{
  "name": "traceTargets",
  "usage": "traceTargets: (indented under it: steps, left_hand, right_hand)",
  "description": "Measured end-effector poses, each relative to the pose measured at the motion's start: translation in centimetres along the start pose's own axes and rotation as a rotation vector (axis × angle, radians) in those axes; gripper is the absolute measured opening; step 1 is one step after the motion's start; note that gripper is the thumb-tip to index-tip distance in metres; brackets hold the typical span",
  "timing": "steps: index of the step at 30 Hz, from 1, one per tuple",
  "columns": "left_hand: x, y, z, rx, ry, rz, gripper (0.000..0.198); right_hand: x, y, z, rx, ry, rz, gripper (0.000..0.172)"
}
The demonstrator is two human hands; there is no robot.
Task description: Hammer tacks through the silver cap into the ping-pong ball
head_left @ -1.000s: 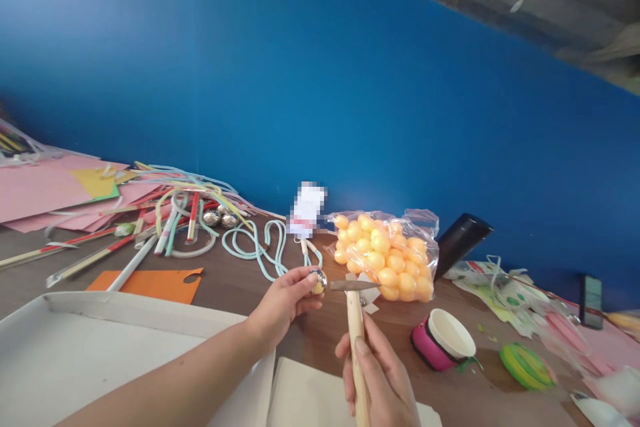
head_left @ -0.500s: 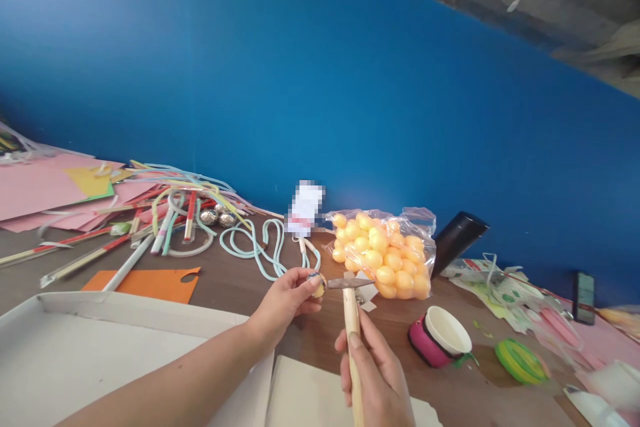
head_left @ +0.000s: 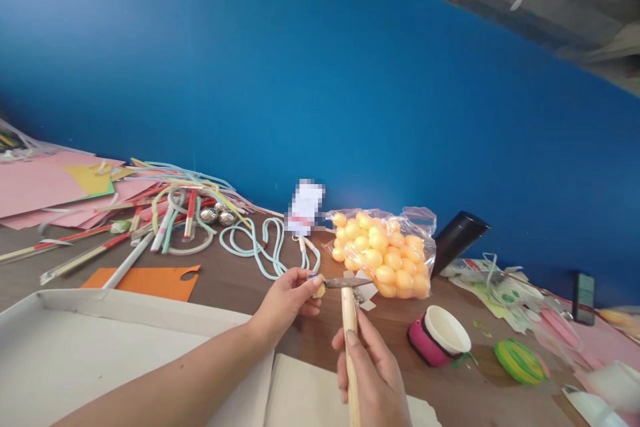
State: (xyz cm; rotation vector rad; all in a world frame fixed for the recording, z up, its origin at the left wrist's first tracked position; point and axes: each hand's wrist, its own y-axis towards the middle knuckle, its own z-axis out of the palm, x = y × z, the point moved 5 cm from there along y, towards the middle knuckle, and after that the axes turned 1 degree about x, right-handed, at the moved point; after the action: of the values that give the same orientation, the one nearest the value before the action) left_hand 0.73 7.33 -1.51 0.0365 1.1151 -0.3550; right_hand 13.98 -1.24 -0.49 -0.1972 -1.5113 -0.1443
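Observation:
My right hand [head_left: 373, 373] is wrapped round the pale wooden handle of a small hammer [head_left: 351, 333], held upright. Its dark metal head [head_left: 345, 283] lies sideways, with the pointed end towards the right. The fingers of my left hand [head_left: 295, 293] pinch a small rounded yellowish thing with some blue on it [head_left: 319, 287]. This small thing is at the left end of the hammer head; whether they touch I cannot tell. Behind the hammer, a clear bag of orange-yellow balls [head_left: 383, 253] lies on the brown table [head_left: 305, 340].
A white tray [head_left: 125, 310] and cream card [head_left: 310, 393] lie in front. Light blue cord [head_left: 255, 250], balloon sticks [head_left: 95, 253] and orange paper [head_left: 165, 283] are on the left. Rightwards are a black cylinder [head_left: 457, 240], a cup in a magenta sleeve [head_left: 440, 337], green tape [head_left: 520, 360] and a phone [head_left: 583, 298].
The hammer head has shifted very slightly left, and the small thing has turned a little in my left fingers. Both hands keep their grips.

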Motion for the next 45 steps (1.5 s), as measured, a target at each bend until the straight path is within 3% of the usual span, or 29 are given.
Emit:
traceTargets:
  steps: [45]
  left_hand:
    - [0.40,0.24,0.00,-0.026,0.165,0.057,0.037]
  right_hand:
    - [-0.28,-0.05,0.13,0.044,-0.034,-0.025,0.054]
